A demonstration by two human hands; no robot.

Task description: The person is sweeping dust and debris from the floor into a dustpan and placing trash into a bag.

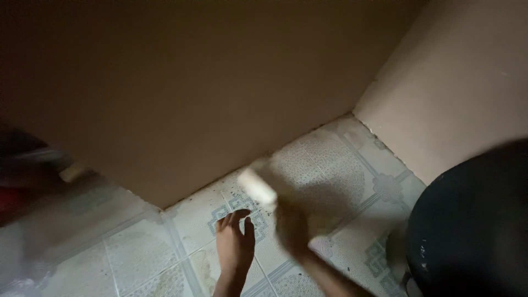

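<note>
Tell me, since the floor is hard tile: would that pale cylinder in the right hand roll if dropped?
Likely yes. The pale cylinder looks rounded, so it would probably roll on the smooth tiled floor. The right hand grips it alone, hinting it is light. Motion blur hides whether it is stiff or fragile.

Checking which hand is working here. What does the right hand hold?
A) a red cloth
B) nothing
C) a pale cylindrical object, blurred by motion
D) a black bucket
C: the right hand grips a pale cylindrical object above the patterned tiled floor; the left hand is empty.
</note>
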